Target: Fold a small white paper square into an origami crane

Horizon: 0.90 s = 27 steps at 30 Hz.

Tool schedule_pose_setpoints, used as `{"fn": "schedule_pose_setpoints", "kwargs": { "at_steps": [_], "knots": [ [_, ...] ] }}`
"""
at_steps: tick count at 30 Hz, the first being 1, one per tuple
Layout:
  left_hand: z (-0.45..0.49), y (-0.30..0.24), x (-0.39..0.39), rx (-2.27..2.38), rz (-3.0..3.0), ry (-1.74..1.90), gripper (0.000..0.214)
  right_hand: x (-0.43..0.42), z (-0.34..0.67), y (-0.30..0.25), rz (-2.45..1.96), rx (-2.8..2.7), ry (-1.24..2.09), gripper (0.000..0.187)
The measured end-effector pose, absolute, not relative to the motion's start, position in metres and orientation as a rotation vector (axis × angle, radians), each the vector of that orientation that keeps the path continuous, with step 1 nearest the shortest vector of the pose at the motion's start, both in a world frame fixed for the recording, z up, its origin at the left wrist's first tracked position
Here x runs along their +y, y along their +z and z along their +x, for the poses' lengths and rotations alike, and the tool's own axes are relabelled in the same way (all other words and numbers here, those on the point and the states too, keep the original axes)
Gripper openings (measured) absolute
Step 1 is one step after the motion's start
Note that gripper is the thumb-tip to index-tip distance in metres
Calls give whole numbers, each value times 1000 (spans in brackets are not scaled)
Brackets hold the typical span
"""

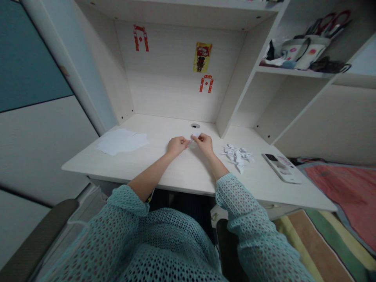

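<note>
Desk bears one phone; two hands hold one paper.

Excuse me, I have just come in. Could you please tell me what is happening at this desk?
A person is holding a small piece of white paper between the fingertips of the left hand and right hand, over the desk. On the left lie flat white sheets. On the right is a pile of folded paper pieces, with a phone beyond it.
</note>
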State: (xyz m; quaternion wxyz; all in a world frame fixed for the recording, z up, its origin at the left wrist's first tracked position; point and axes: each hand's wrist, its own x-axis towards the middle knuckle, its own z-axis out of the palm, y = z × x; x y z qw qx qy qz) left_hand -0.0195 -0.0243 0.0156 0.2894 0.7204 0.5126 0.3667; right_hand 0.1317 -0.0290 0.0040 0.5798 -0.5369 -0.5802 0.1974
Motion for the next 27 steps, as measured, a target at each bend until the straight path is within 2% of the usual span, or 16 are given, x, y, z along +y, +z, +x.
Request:
{"fn": "schedule_pose_setpoints", "kwargs": {
  "at_steps": [19, 27],
  "knots": [
    [-18, -5, -5, 1199, 1925, 978, 25, -23, 136, -1, -1246, -1347, 447, 35],
    [-21, 2, -7, 1228, 1979, 956, 22, -23, 135, 0, -1225, -1334, 455, 35]
  ]
}}
